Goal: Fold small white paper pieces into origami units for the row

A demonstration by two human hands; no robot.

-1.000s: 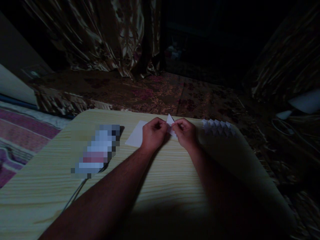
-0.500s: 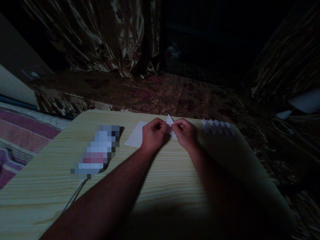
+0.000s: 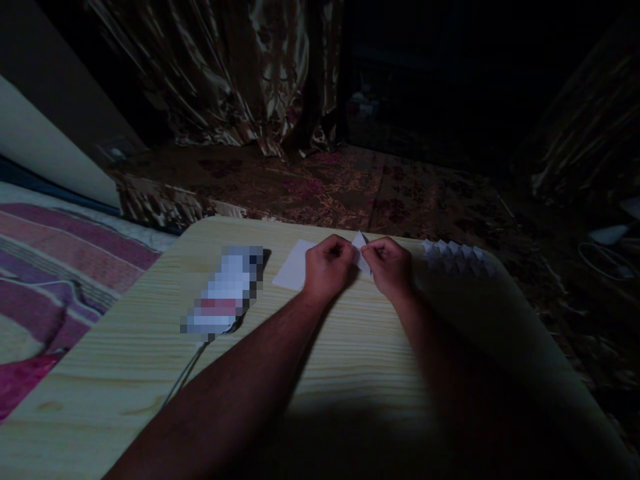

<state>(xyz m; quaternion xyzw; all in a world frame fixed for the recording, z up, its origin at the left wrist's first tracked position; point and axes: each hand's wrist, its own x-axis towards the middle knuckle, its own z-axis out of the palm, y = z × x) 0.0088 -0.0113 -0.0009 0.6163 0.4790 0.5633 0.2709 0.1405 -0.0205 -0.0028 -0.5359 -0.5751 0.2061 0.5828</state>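
Between my two hands is a small piece of folded white paper (image 3: pixel 361 241) with a pointed top. My left hand (image 3: pixel 327 268) pinches its left side, fingers curled. My right hand (image 3: pixel 389 265) grips the right side between thumb and fingers. The lower part of the paper shows in the gap between the hands, and the fingers cover its sides. Flat white paper (image 3: pixel 290 267) lies on the table just left of my left hand, partly covered by it. To the right of my right hand, several folded white paper pieces (image 3: pixel 457 257) sit in rows.
A pixelated device (image 3: pixel 225 287) with a cable (image 3: pixel 183 377) lies at left on the pale wooden table (image 3: pixel 345 360). Beyond the far edge is a patterned cloth surface (image 3: pixel 320 183) below curtains (image 3: pixel 280 80). Striped bedding (image 3: pixel 65 253) is at the left, and a white cable (image 3: pixel 605 257) is at far right.
The camera view has turned slightly left, so everything appears further right. My hands keep hold of the folded paper, and a little more of its lower part shows between them.
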